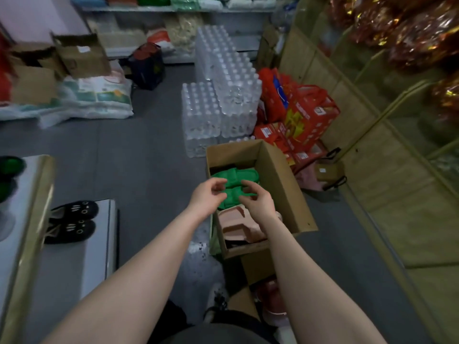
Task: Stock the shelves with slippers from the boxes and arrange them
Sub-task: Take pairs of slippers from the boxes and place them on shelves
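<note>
An open cardboard box [280, 180] stands on the grey floor. Inside lie green slippers [236, 178] at the far end and pink slippers [238, 225] nearer me. My left hand [207, 194] and my right hand [257, 201] hover just above the green slippers, fingers loosely curled, holding nothing. On the low white shelf [96, 242] at the left sits a pair of black slippers [72, 220] with a cat-face pattern.
Stacked packs of water bottles [218, 95] stand beyond the box. Red gift boxes [303, 117] lie to its right against a wooden partition [372, 170]. A second cardboard box [258, 274] is near my feet. Cartons [79, 55] and white sacks [99, 95] sit at the far left.
</note>
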`<state>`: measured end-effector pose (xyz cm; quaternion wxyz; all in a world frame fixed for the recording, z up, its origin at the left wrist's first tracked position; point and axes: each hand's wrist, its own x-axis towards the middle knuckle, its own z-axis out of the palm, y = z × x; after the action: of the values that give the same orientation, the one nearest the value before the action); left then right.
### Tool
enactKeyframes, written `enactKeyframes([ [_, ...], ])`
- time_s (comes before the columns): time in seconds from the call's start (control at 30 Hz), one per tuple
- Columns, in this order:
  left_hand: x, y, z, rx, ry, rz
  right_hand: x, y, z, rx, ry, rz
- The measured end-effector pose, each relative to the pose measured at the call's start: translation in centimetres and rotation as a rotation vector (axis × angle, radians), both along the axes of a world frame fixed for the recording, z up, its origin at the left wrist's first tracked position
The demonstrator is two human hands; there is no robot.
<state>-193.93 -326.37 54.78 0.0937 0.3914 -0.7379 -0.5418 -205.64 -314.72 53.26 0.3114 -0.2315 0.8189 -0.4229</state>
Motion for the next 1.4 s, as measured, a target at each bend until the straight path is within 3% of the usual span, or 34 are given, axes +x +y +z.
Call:
enactKeyframes([
  [0.4,-5.7,1.6,-7.3,0.248,-0.226,-0.157,-6.5,5.5,-7.2,0.271,-0.091,-0.279],
  [0.57,-7.2,1.2,-11.6,0.325,-0.358,-0.241,-8.3,5.4,-10.3,0.436,-0.007,-0.288],
  [0.8,-7.9,0.4,-15.6,0.388,-0.491,-0.350,-11.4,3.9,-16.2,0.563,0.116,0.020],
  [0.97,-7.9,-0.2,-17.0,0.397,-0.531,-0.356,-12.4,2.9,-18.7,0.968,0.252,0.439],
  [1.07,-7.8,-0.5,-17.2,0.397,-0.535,-0.351,-12.4,2.5,-17.6,1.022,0.251,0.515],
  [1.23,-8.1,-1.0,-16.2,0.352,-0.522,-0.303,-13.5,2.4,-14.6,0.738,0.025,0.164],
  [1.4,-9.1,-1.4,-14.3,0.292,-0.461,-0.099,-15.1,0.7,-12.6,0.543,-0.304,-0.275],
])
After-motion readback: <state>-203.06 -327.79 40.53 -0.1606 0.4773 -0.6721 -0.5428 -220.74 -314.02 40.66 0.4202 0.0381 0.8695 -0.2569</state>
